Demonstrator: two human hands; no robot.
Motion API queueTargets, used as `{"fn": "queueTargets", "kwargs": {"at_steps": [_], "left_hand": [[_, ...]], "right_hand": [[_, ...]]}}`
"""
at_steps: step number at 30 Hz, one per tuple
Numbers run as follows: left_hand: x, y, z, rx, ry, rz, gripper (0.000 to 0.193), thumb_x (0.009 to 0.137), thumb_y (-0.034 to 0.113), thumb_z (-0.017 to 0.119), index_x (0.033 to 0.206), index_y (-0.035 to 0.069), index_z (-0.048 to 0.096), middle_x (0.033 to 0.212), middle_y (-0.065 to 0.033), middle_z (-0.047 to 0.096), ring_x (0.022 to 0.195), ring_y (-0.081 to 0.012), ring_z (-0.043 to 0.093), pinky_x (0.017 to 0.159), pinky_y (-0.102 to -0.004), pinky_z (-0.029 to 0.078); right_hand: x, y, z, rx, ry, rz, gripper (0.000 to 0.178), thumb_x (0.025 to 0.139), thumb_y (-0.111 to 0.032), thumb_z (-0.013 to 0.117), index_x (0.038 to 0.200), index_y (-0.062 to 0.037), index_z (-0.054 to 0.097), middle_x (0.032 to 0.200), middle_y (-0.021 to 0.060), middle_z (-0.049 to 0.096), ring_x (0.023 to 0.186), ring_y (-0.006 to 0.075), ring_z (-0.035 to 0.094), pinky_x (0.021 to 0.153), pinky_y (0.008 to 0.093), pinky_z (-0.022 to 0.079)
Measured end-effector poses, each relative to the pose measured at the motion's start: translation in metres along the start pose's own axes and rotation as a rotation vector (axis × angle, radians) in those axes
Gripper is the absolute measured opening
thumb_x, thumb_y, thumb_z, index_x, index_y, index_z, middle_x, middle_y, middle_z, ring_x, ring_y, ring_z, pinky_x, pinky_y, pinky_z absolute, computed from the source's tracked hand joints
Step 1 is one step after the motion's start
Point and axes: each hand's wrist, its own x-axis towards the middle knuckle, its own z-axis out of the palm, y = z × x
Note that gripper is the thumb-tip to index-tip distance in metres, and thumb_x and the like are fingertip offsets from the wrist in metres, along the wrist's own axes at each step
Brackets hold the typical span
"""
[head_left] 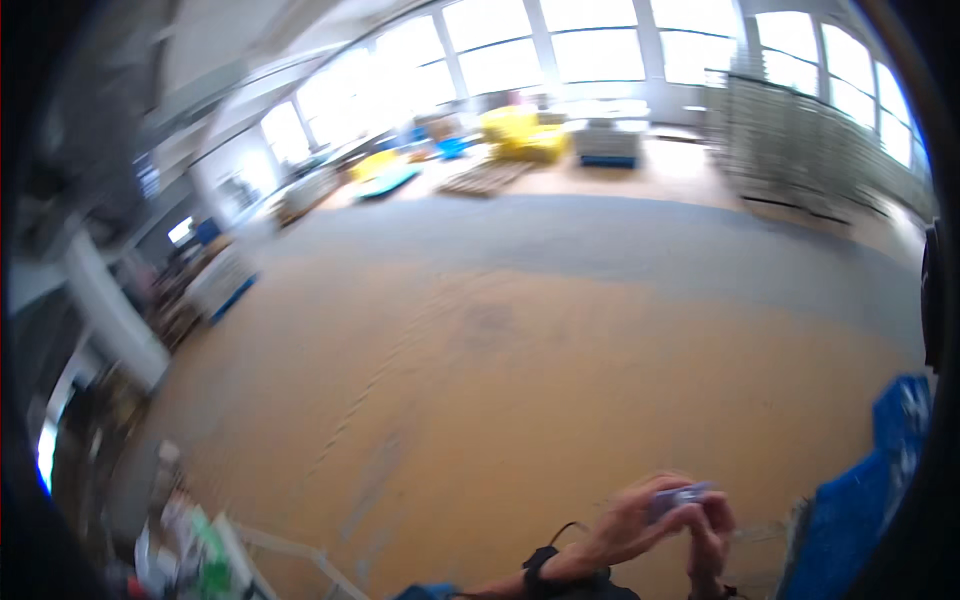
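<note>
Small shiny object (684, 495), too blurred to be identified, is held above the brown floor (500, 410) by the left hand (628, 525) and right hand (711, 528), each grip closed on it; blue windows-side pallet aside, yellow things (523, 134) are seen far off.

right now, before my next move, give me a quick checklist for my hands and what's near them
1. Left hand on the small, shiny, pale purple object: ok, fingers bent around it.
2. Right hand gripping firmly: cannot tell; it is at the object's right side, but blur hides the contact.
3. Object's kind and condition: cannot tell; blurred and partly covered by fingers.
4. Dark band around the left wrist: ok, in place.
5. Large, bright blue, angular thing apart from both hands: ok, it stands off to the right.
6. Sharp view: not ok, the picture is smeared.
</note>
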Motion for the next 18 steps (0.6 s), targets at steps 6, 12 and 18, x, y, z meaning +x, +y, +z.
{"fn": "queueTargets", "kwargs": {"at_steps": [6, 12, 18], "left_hand": [[0.115, -0.07, -0.006, -0.238, -0.302, -0.444, 0.03, 0.098, 0.022, 0.067, 0.115, -0.003, 0.069, 0.105, -0.0109, 0.073, 0.089, -0.0194, 0.069, 0.085, -0.0323, 0.057], [0.215, -0.106, -0.019, -0.377, -0.74, -0.208, 0.023, 0.097, 0.014, 0.068, 0.111, -0.004, 0.068, 0.099, -0.0055, 0.068, 0.09, -0.0144, 0.063, 0.081, -0.0292, 0.052], [0.282, -0.079, -0.059, -0.463, -1.116, 0.012, 0.029, 0.09, 0.009, 0.072, 0.115, -0.004, 0.068, 0.107, -0.016, 0.068, 0.09, -0.0206, 0.066, 0.081, -0.0326, 0.054]], "right_hand": [[0.056, 0.018, 0.004, -0.098, 0.123, -0.064, 0.031, 0.101, -0.02, 0.066, 0.125, -0.0007, 0.062, 0.113, 0.0079, 0.066, 0.106, 0.0151, 0.062, 0.095, 0.0304, 0.052], [0.093, 0.069, 0.032, -0.121, 0.685, -0.161, 0.034, 0.102, -0.029, 0.063, 0.122, -0.0005, 0.064, 0.105, 0.0048, 0.068, 0.091, 0.011, 0.063, 0.083, 0.0262, 0.051], [0.11, 0.117, 0.163, 0.001, 1.311, -0.304, 0.026, 0.105, -0.021, 0.058, 0.114, 0.0036, 0.064, 0.098, 0.0106, 0.07, 0.088, 0.0162, 0.067, 0.08, 0.0277, 0.052]]}}
